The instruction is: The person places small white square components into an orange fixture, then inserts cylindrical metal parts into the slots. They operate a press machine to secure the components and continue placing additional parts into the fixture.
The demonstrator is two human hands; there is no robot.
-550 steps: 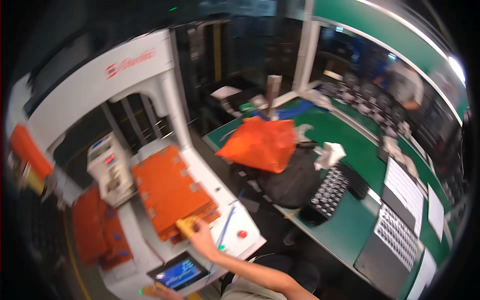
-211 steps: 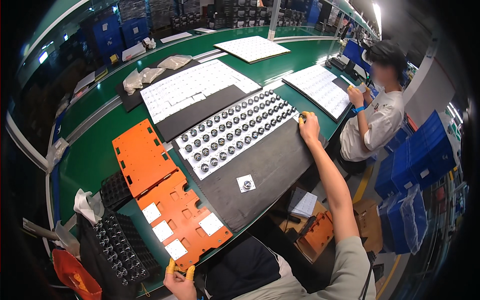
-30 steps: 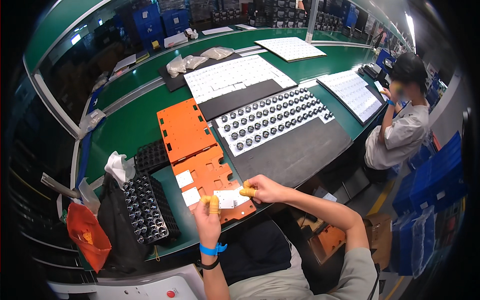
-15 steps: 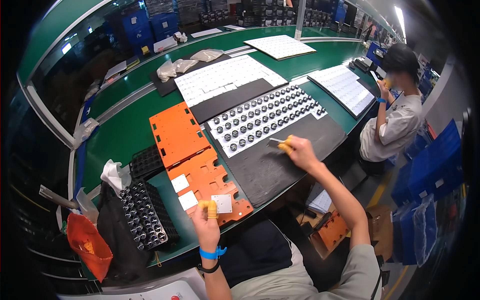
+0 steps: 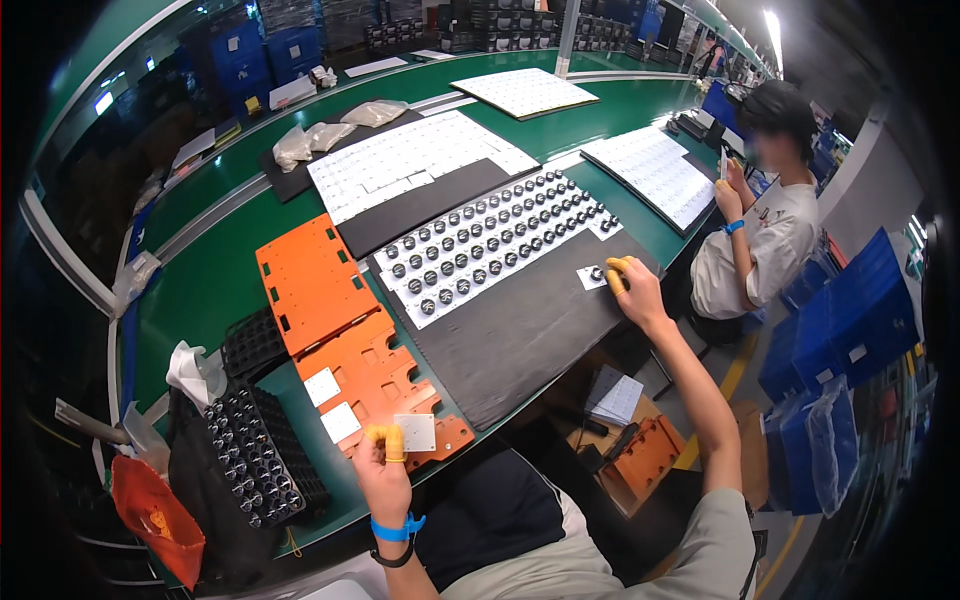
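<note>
My left hand (image 5: 385, 480), with yellow finger cots, is closed at the left edge of a white square plate (image 5: 419, 433) with small corner holes. That plate overlaps the lower end of an orange fixture board (image 5: 375, 370). On the black mat's right part, my right hand (image 5: 640, 292), also in yellow cots, pinches the edge of a small white plate bearing a black round part (image 5: 590, 278). Beyond it, several rows of similar black round parts (image 5: 480, 235) stand on white plates. Two other white square plates (image 5: 341, 421) lie at the orange board's left edge.
A black tray of shiny round parts (image 5: 255, 465) stands left, beside a red-orange bag (image 5: 155, 520). White panels (image 5: 420, 160) and clear bags (image 5: 330, 135) lie farther back on the green bench. A co-worker (image 5: 765, 235) sits at right near blue bins (image 5: 845, 310).
My right hand has moved right across the mat, and the plate with the black round part now shows face up at its fingers. My left hand stays by its plate. The view has shifted.
</note>
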